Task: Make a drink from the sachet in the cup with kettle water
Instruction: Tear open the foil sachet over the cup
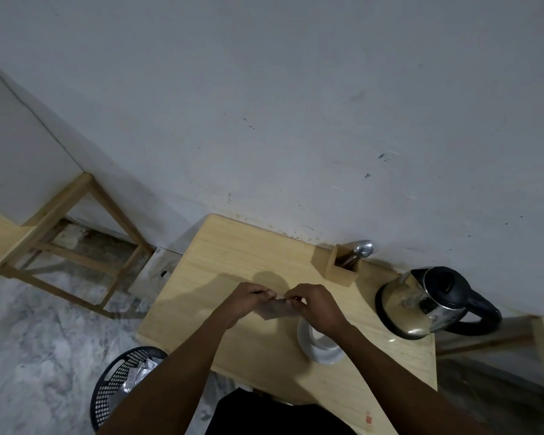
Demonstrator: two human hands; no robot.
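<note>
A small brownish sachet (277,310) hangs between my two hands above the wooden table (248,255). My left hand (247,301) pinches its top left corner and my right hand (316,307) pinches the top right corner, fingertips almost touching. Just below my right hand sits a white cup (322,343), partly hidden by my wrist. The steel kettle (421,304) with a black lid and handle stands on its base at the right, near the wall.
A wooden holder (338,265) with a spoon (363,248) in it stands against the wall behind the cup. A black perforated bin (120,381) with wrappers sits on the floor at the left. A wooden stool frame (76,246) stands further left.
</note>
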